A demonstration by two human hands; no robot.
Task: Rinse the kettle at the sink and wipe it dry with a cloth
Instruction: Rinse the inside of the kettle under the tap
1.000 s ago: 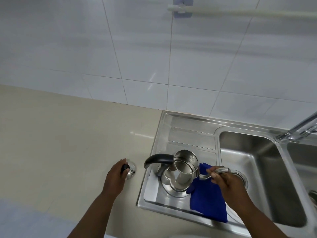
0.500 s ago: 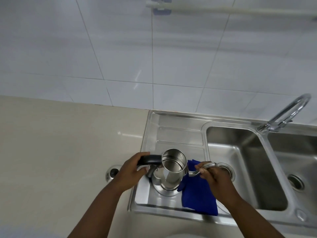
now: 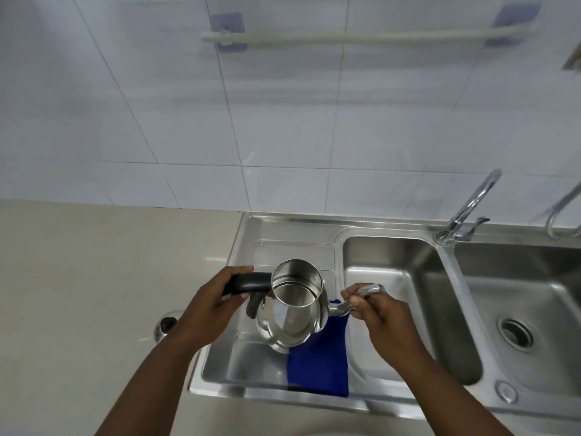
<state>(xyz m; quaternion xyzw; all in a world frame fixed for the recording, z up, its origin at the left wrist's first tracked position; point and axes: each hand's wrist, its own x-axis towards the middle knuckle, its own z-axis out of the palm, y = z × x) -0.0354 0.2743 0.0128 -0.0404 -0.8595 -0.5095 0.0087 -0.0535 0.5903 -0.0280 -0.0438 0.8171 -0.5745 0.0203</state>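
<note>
The steel kettle [image 3: 290, 306] has no lid on and is lifted above the drainboard, its mouth facing me. My left hand [image 3: 209, 305] grips its black handle on the left side. My right hand [image 3: 375, 309] pinches the thin curved spout on the right. A blue cloth [image 3: 320, 360] lies flat on the drainboard under and to the right of the kettle. The kettle's lid [image 3: 165, 324], steel with a black knob, rests on the counter just left of the sink.
The steel sink [image 3: 283, 234] has a drainboard at left and two basins, the near one [image 3: 405, 297] right of the kettle. A chrome tap [image 3: 465, 212] stands behind the basins. Beige counter [image 3: 94, 278] lies left. A white rail [image 3: 361, 36] hangs on the tiled wall.
My left hand let go of the lid on the counter and took the kettle's black handle. The kettle has risen off the drainboard, and my view has shifted right and up.
</note>
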